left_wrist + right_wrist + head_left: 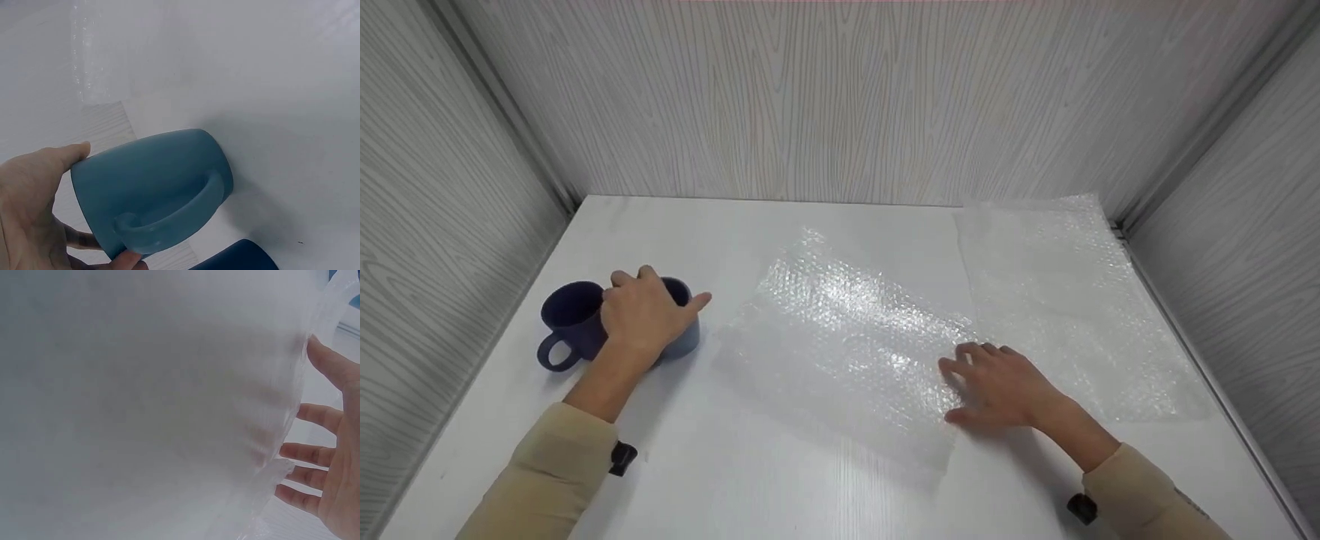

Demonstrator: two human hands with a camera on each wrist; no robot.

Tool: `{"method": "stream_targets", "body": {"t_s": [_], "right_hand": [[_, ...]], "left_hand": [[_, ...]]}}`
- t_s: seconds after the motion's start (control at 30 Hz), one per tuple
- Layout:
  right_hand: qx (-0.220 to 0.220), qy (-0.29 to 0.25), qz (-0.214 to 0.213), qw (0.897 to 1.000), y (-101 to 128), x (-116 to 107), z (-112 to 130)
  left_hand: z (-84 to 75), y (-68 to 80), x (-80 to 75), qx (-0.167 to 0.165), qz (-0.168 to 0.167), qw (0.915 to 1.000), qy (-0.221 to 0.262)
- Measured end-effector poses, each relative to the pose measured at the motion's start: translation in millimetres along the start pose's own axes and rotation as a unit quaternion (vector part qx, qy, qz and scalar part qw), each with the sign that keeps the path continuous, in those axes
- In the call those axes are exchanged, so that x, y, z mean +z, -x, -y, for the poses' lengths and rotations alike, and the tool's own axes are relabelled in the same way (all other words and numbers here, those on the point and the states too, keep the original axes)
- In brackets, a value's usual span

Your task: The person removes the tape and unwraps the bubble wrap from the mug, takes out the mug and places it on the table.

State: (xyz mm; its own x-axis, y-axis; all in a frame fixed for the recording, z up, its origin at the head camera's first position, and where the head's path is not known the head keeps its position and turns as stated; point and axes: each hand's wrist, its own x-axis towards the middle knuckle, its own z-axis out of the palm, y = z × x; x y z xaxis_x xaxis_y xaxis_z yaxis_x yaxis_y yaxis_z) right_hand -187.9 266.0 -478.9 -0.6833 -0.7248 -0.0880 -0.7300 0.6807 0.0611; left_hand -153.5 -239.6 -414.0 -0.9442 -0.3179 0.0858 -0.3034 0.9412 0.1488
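A light blue mug (152, 180) stands on the table under my left hand (641, 311). That hand spans its rim, thumb stretched out to one side and fingers on the other, one finger near the handle (185, 219). Left of it is a dark blue mug (574, 311), its handle towards me. Clear bubble wrap (840, 322) lies slantwise in the middle. At its right edge my right hand (1001, 386) has its fingers spread and slightly bent. In the right wrist view, the fingertips (315, 354) meet the edge of the film, and parts of them show dimly through it.
A second piece of bubble wrap (1072, 300) lies flat along the right side, reaching the back edge. Pale wood-grain panels (825, 97) wall the white table (697, 465) at the back and both sides.
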Motion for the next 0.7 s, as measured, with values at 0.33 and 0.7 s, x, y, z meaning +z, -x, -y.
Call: {"method": "stream_targets", "body": {"t_s": [0.33,0.7], "right_hand": [[0.003,0.014,-0.021,1.0,-1,0,3],[0.013,0.023,-0.027,0.999,-5,3,7]], "left_hand": [[-22.8,18.0,-6.5,0.031,-0.019,0.998,-0.052],[-53.3,36.0,11.7,0.128,-0.065,0.9893,-0.023]]}}
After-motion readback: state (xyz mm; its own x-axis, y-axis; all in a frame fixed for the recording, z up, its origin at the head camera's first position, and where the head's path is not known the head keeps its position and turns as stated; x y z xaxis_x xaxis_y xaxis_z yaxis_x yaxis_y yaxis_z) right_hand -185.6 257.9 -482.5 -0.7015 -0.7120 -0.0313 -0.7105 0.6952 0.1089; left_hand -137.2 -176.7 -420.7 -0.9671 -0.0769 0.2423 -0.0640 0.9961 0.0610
